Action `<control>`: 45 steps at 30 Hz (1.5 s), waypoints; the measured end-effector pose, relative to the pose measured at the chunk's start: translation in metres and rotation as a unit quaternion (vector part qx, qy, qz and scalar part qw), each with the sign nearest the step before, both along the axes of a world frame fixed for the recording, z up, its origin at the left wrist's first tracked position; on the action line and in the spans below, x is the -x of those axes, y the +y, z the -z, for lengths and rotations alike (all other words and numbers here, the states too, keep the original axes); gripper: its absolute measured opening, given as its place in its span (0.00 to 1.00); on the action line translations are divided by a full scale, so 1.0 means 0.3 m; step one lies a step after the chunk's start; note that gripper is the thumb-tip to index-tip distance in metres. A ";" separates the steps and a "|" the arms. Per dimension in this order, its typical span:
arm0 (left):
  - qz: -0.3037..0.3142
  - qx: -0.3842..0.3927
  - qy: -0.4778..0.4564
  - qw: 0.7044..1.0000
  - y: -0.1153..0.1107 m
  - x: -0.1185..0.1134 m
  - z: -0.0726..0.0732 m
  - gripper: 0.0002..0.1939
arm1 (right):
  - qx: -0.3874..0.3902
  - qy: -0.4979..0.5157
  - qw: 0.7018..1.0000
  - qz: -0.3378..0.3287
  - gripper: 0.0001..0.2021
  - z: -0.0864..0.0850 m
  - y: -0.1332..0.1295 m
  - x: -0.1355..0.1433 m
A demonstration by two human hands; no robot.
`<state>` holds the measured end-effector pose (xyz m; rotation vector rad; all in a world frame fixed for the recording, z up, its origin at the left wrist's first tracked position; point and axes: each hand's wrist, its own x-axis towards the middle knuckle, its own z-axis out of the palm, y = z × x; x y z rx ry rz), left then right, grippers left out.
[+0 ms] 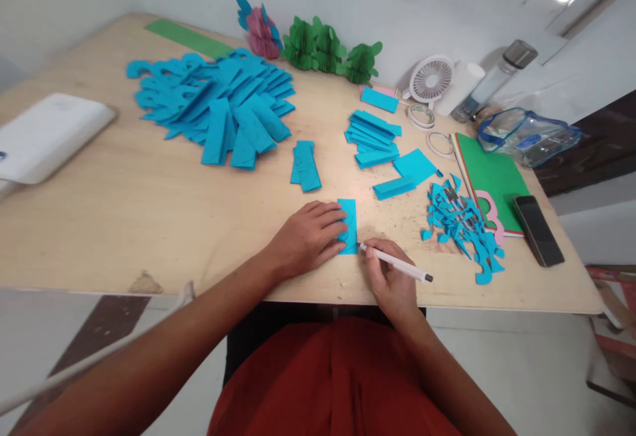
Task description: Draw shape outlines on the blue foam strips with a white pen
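A small blue paper piece (350, 214) with dark drawn lines lies flat near the table's front edge. My left hand (313, 237) rests on its left side, fingers stretched out and pressing it down. In my right hand (392, 280) is a white pen (397, 264), its tip at the paper's right edge. Beyond the left hand lie two or so folded blue pieces (305, 167). Farther right is a stack of folded blue papers (370, 132), and a folded blue strip (395, 187) sits closer to the pen.
A big heap of blue folded papers (213, 101) fills the back left. Blue scraps (460, 217) lie right, beside a green sheet (497, 174) and a phone (538, 230). Along the wall stand green paper decorations (315, 45), a small fan (431, 80) and a bottle (497, 78). A white device (54, 134) is left.
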<state>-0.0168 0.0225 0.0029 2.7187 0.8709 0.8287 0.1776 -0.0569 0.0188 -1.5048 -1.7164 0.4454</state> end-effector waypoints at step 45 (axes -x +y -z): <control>0.002 0.000 0.001 1.000 -0.001 -0.003 -0.002 0.10 | -0.011 -0.003 1.000 -0.015 0.09 0.005 0.012 -0.004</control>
